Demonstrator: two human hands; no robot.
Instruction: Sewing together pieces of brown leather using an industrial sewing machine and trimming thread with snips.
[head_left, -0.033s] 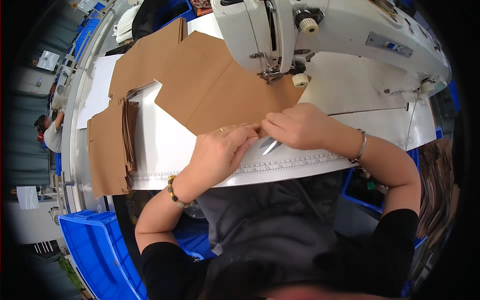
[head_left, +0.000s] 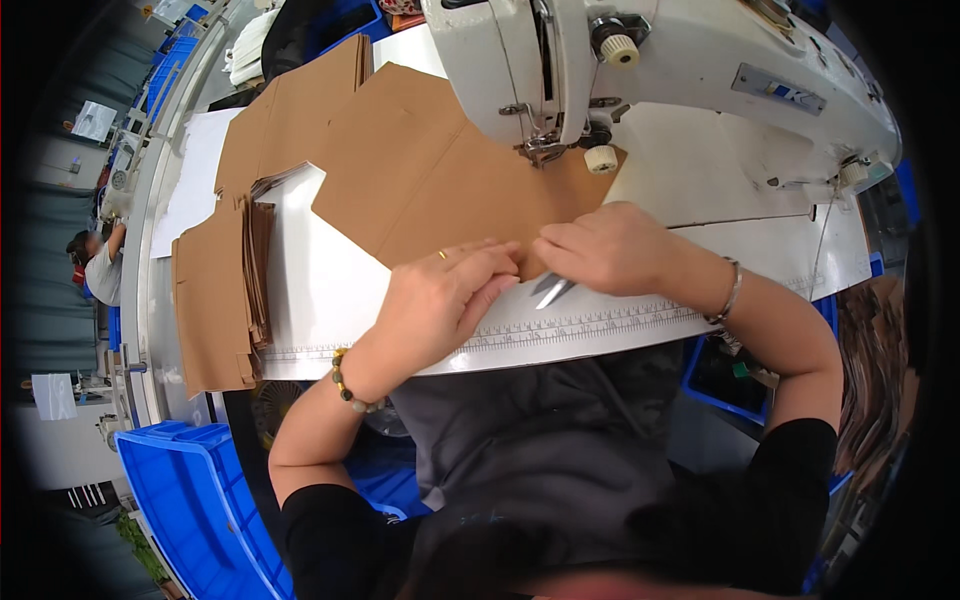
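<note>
A brown paper piece (head_left: pixel 420 180) with creases and cut corners lies on the white worktop, reaching under the machine's presser foot (head_left: pixel 545 150). My left hand (head_left: pixel 440 300), fingers bent and pressed together, grips the lower edge of that piece. Just to its right, my right hand (head_left: pixel 600 250) is closed on a pair of scissors (head_left: pixel 553 292), whose silver blades point down-left over the worktop; its fingertips are near the paper's edge. The scissors' handles are hidden in that hand.
A white sewing machine (head_left: pixel 700 60) overhangs the worktop (head_left: pixel 310 300), which has a printed ruler strip. Brown paper stacks (head_left: pixel 210 300) lie left. A blue crate (head_left: pixel 190 500) is at lower left, more brown material (head_left: pixel 865 380) at right. Another person (head_left: pixel 100 265) works at the far left.
My right hand and the scissors have shifted slightly to the right, opening a small gap from my left hand, which stays on the paper's edge.
</note>
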